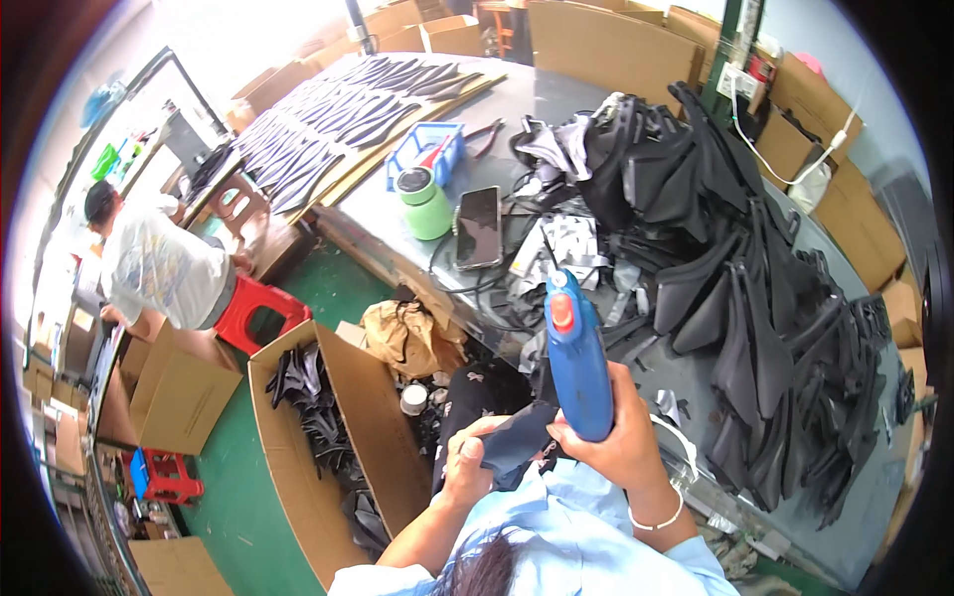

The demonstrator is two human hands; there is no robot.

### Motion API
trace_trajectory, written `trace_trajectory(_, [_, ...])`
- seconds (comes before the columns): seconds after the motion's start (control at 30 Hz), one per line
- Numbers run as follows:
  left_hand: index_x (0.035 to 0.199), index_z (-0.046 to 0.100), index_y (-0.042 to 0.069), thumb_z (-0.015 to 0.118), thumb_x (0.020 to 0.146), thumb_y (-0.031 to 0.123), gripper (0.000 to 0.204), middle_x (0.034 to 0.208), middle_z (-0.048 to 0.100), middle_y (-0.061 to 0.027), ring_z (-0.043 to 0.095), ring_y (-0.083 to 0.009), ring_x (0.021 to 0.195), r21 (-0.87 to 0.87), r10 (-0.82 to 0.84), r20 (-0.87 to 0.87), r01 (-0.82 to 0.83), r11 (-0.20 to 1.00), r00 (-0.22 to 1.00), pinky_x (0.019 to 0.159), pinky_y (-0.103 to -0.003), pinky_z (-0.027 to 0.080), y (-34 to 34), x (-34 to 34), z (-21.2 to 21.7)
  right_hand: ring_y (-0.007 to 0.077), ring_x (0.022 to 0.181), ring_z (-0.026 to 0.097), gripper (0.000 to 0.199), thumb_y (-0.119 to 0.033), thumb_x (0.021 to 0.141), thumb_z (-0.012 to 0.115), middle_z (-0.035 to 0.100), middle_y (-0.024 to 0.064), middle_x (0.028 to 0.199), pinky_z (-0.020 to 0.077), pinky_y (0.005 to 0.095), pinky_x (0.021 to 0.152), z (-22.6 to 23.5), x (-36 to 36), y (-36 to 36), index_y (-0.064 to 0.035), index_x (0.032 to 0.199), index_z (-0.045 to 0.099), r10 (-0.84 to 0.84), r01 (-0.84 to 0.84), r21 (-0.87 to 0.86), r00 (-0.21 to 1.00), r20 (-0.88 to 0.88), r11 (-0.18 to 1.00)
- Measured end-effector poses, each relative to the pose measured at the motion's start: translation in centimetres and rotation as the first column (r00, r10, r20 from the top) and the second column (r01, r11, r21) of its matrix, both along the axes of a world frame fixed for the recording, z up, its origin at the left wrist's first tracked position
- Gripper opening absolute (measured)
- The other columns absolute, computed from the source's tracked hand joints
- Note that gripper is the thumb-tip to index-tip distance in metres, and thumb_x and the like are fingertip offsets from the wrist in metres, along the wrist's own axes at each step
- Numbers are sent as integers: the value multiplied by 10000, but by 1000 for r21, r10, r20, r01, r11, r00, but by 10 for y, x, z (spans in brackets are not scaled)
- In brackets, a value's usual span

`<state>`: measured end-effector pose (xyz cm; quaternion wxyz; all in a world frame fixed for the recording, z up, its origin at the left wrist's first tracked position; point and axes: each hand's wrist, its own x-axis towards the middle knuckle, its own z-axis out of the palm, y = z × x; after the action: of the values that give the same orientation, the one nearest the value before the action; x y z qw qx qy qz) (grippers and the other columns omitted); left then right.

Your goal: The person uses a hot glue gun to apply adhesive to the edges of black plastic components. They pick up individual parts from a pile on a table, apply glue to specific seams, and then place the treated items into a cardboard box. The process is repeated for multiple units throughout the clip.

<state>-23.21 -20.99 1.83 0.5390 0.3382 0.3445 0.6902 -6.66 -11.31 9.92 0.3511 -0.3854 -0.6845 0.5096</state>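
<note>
Gripping a blue hot-glue gun (574, 348) upright, the right hand (613, 437) is clenched around its lower body, orange button facing the camera, nozzle end pointing away over the desk edge. Left hand (465, 459) pinches a small dark fabric piece (515, 437) just beside the gun's base, close to the person's chest.

Containers: open cardboard box (298, 467) on the green floor (328, 283) at the person's left, holding black moulded pieces (316, 407). Small blue tray (429, 149) on the desk, contents unclear. Green lidded jar (425, 202) just beside it.

Desk (556, 99): grey top; a large heap of black shaped parts (735, 288) fills its right half. A dark phone (479, 226) lies near the jar, with cables around it. Flat dark cut-outs (338, 119) lie in rows on cardboard sheets at the far left end.

Room: flattened cartons (596, 40) stand along the far wall. Another person in a white shirt (154, 263) bends near a red plastic stool (260, 306); a second red stool (169, 475) stands lower left.
</note>
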Motion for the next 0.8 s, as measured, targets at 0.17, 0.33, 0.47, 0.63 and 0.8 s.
trace_trajectory(0.17, [996,634,-53,630,884,342,411,960,665,-133,636,-184,841,62,252,-82,-248,967,964,815,-293,487,7,2,24,155,826,641,630,-136,702,792,641,87,871,508,285,742,-9,11,11,-11,1185,406,-28,8,-115,983,-180,993])
trace_trajectory(0.33, [884,657,-33,589,914,217,261,791,652,-57,572,-110,747,-24,428,-426,-483,876,797,706,-236,444,10,12,30,133,825,642,614,-140,739,778,634,93,877,513,285,748,-2,12,4,-6,1199,393,60,-84,-91,969,-238,992])
trace_trajectory(0.47, [880,652,-41,603,898,137,185,724,610,-25,511,-76,676,24,422,-572,-500,866,704,643,-201,409,10,11,39,135,799,626,592,-126,721,778,623,87,877,502,282,734,1,9,-1,-8,1177,420,8,-35,-121,977,-215,992])
trace_trajectory(0.63, [989,605,-45,641,828,83,209,910,633,-130,583,-174,808,334,603,-533,-508,794,593,660,-255,469,17,16,39,125,792,575,543,-120,690,779,587,63,912,475,272,726,0,4,-1,-16,1117,459,-63,58,-56,994,-92,997])
trace_trajectory(0.8, [793,583,7,486,878,175,212,835,600,-130,579,-230,811,308,122,-515,50,950,849,723,-339,472,-6,32,40,102,812,500,503,-116,693,773,525,21,904,433,243,740,3,2,3,-27,1084,470,-152,137,-82,962,-228,987])
